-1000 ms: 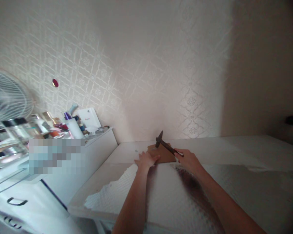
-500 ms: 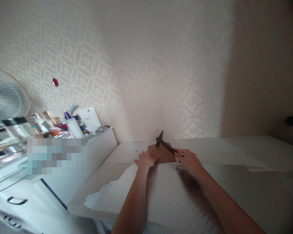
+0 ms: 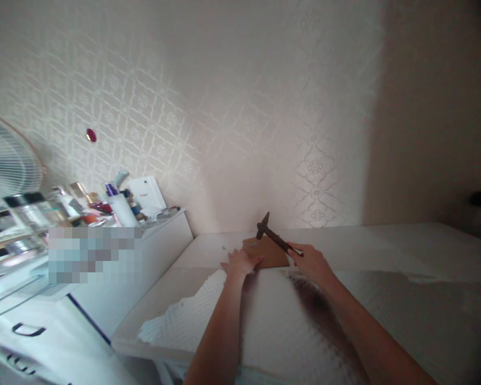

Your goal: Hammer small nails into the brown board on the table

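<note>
My right hand (image 3: 309, 261) is wrapped round the handle of a hammer (image 3: 276, 240). Its dark head hangs over the far left part of a flat brown board (image 3: 271, 259). On the board, close below the hammer head, lies a small shiny metal piece (image 3: 253, 244), too small to make out clearly. My left hand (image 3: 240, 261) rests flat with its fingers spread across the board's near left corner, holding nothing in its grasp.
White textured cloth (image 3: 184, 315) covers part of the white table (image 3: 385, 248), which meets a patterned wall. To the left, a white cabinet (image 3: 160, 243) carries bottles, a white box (image 3: 147, 193) and other small items. A fan (image 3: 10, 160) stands at far left.
The hammer head has risen slightly and shifted a little right, away from the metal piece. My left hand stays in place on the board.
</note>
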Demonstrator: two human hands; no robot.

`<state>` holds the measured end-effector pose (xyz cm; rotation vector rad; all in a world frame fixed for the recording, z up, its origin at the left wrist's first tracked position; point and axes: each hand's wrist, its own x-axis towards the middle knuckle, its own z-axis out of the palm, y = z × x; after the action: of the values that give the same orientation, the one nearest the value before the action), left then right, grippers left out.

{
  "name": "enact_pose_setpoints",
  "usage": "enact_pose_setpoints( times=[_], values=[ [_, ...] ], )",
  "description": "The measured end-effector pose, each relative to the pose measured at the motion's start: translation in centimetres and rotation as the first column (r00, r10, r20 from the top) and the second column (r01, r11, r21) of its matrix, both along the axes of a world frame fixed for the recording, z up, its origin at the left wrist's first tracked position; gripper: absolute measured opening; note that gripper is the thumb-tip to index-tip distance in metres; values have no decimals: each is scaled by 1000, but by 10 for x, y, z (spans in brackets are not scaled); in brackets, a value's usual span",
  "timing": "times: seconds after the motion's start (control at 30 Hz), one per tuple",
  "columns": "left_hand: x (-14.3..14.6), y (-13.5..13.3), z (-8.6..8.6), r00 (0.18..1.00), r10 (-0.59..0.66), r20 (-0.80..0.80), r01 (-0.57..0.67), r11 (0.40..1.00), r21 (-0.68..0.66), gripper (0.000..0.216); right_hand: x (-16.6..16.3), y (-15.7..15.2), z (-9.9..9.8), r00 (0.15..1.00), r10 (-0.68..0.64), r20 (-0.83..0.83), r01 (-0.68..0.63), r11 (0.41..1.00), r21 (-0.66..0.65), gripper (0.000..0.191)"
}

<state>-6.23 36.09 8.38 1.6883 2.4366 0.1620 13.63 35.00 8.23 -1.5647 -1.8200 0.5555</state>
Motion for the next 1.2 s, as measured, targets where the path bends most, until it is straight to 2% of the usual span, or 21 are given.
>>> enact_pose_setpoints(
  times=[0.43, 1.2],
  values=[
    [1, -1, 3, 1000, -3, 1, 3, 1000, -3, 79, -1, -1, 1, 997, -7, 72, 6, 1000, 2, 40],
    [0, 1, 0, 1000, 5, 2, -5, 1000, 9, 78, 0, -7, 7, 995, -18, 95, 15, 999, 35, 39]
  ],
)
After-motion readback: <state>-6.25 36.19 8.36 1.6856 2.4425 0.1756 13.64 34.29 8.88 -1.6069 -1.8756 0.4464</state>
